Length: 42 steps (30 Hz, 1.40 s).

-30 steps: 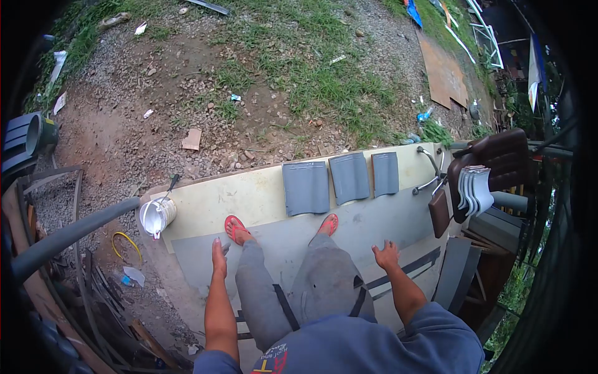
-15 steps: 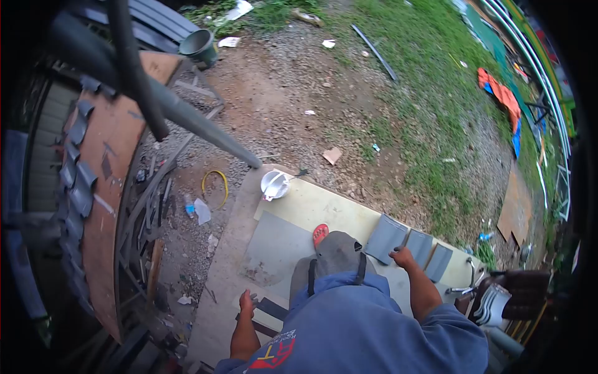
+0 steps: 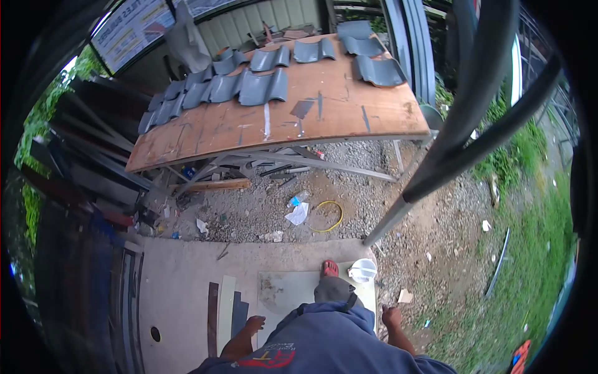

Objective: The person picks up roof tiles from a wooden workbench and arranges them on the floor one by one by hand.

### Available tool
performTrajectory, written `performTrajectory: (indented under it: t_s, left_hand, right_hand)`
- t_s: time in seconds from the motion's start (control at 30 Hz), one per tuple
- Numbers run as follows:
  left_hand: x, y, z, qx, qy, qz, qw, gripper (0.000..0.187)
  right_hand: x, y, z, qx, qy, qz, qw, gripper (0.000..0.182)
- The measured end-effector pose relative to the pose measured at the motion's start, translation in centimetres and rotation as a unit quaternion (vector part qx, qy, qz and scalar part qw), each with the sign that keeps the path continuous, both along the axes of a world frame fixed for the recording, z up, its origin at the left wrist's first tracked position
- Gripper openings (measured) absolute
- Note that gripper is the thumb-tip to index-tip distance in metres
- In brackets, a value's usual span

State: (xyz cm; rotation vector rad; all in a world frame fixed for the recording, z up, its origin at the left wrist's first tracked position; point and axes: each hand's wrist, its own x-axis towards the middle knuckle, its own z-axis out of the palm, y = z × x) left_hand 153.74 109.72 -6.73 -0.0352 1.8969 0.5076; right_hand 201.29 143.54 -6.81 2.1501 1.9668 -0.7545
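My left hand [image 3: 255, 323] hangs loosely with its fingers apart, holding nothing I can see, near dark and pale flat strips [image 3: 225, 311] on the concrete. Out to the right, my right hand [image 3: 391, 316] is closed with curled fingers; what they hold, if anything, cannot be made out. A white bucket [image 3: 362, 270] stands just ahead, beside my foot in a red sandal [image 3: 330, 268]. Under me lies a pale board with a grey sheet [image 3: 280, 290] on it. Neither hand touches these things.
A wooden table [image 3: 324, 118] ahead carries several grey curved roof tiles [image 3: 263, 86]. A slanting metal post [image 3: 430, 177] rises at the right. Gravel with a yellow hose loop [image 3: 339, 218] and litter lies past the concrete edge. Grass [image 3: 529, 243] spreads to the right.
My view and body have turned left, from the grass side toward the table of roof tiles. The flat grey tiles near my right hand have left the view.
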Motion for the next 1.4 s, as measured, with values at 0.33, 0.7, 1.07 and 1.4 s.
performTrajectory:
  t_s: [0.33, 0.7, 1.07, 1.4]
  left_hand:
    - [-15.9, 11.9, 4.6, 0.082, 0.164, 0.213, 0.960, 0.046]
    - [-37.8, 26.4, 2.7, 0.344, -0.010, 0.554, 0.758, 0.061]
    - [-59.9, 48.6, 15.0, 0.434, 0.038, 0.405, 0.804, 0.052]
    - [-74.1, 72.7, 15.6, 0.404, 0.063, 0.378, 0.831, 0.053]
  right_hand:
    - [-20.4, 18.0, -5.2, -0.158, 0.386, -0.072, 0.906, 0.057]
    - [-51.3, 39.0, 3.3, -0.074, 0.431, 0.084, 0.895, 0.067]
    - [-78.6, 58.7, 21.7, -0.134, 0.552, 0.009, 0.823, 0.073]
    - [-103.3, 85.9, 23.2, -0.072, 0.562, 0.094, 0.819, 0.078]
